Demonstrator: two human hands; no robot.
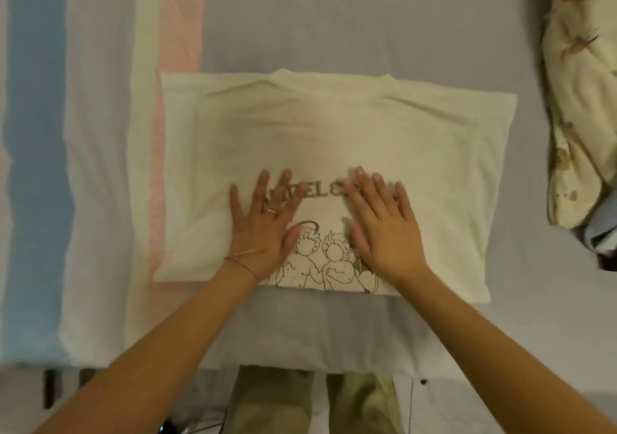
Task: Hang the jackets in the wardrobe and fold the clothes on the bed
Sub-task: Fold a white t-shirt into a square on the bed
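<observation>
One folded cream T-shirt [334, 140] lies on one bed [334, 16], whose sheet carries three coloured stripes: one blue, one pale yellow, one pink. Two cherub figures are printed on the shirt. Two bare hands rest flat on it, the left hand [263, 230] and the right hand [384, 230]. The left one bears one ring [271, 211] and one thin bracelet [242, 260]. One floral quilt [581, 99] is bunched at the right edge.

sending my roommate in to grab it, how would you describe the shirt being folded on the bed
On the grey bed sheet, look at the middle near the front edge. The cream t-shirt lies there folded into a rectangle; unlike the floral bedding beside it, it bears a line-drawn cherub print.
</observation>
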